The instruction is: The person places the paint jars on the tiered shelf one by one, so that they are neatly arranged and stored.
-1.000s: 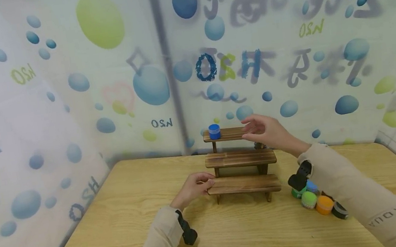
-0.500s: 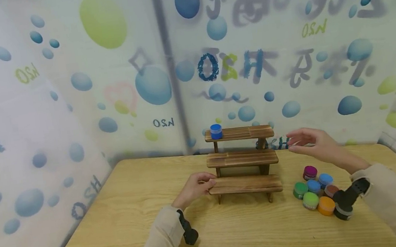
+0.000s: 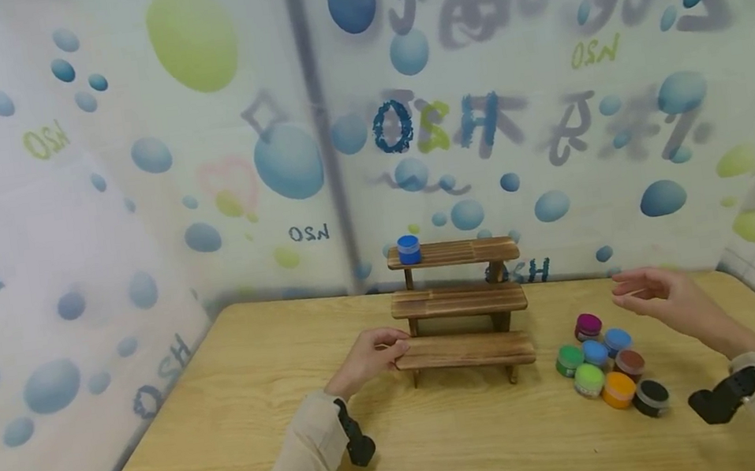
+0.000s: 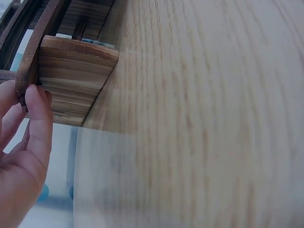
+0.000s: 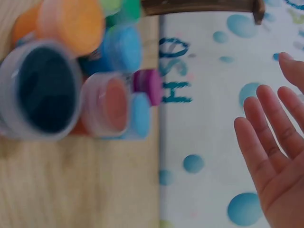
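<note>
A three-tier wooden shelf stand [image 3: 464, 350] stands on the table, with one blue paint jar [image 3: 409, 250] at the left of its top tier. My left hand [image 3: 368, 361] pinches the left end of the lowest tier between thumb and fingers, also plain in the left wrist view. Over the table's right side my right hand [image 3: 669, 302] hovers with fingers apart and nothing in them. Nearest to it is a cluster of small jars: purple [image 3: 588, 326], light blue [image 3: 617, 341], brown [image 3: 629, 364], green [image 3: 570, 360], lime [image 3: 589, 380], orange [image 3: 617, 389] and black [image 3: 651, 397].
The wooden table [image 3: 279, 360] ends at a patterned curtain [image 3: 232, 167] just behind the stand. Curtain also hangs along the left and right sides. A black wrist camera [image 3: 725, 395] on the right arm sits beside the black jar.
My right hand has moved from the top tier's right end out to the right and down, beyond the jars. The left hand keeps its place on the lowest tier.
</note>
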A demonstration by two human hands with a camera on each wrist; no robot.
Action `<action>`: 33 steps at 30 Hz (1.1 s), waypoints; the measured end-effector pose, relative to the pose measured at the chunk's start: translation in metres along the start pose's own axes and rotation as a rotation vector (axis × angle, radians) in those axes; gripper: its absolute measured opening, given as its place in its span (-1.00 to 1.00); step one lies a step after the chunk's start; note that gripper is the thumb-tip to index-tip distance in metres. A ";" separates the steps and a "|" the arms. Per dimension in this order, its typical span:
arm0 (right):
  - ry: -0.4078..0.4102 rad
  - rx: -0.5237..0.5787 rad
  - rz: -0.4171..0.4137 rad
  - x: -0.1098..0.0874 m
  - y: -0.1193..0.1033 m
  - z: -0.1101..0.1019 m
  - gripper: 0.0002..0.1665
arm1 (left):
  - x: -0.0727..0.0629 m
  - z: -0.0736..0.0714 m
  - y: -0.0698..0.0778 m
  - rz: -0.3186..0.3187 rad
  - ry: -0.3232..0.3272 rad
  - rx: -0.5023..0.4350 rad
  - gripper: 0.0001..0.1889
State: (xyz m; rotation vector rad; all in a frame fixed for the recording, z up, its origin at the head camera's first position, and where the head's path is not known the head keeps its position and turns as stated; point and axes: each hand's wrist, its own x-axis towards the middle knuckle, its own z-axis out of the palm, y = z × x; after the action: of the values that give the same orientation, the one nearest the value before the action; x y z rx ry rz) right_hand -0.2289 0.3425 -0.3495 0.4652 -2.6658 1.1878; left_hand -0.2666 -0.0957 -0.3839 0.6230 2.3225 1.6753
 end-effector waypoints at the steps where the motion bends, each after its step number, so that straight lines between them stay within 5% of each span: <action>1: 0.000 -0.011 0.015 -0.002 0.005 0.001 -0.53 | 0.000 0.000 0.000 0.001 0.001 -0.001 -0.75; 14: -0.056 -0.024 0.152 -0.016 0.048 0.018 -0.42 | 0.001 -0.002 0.001 0.005 -0.007 -0.015 -0.75; 33: -0.179 0.012 0.297 -0.016 0.054 0.037 -0.35 | 0.000 -0.001 0.000 -0.011 -0.003 -0.025 -0.75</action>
State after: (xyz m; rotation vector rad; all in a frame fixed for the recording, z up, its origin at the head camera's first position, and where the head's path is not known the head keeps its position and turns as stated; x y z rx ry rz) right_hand -0.2349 0.3521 -0.4155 0.1877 -2.9627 1.2944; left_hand -0.2671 -0.0959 -0.3834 0.6065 2.2953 1.6941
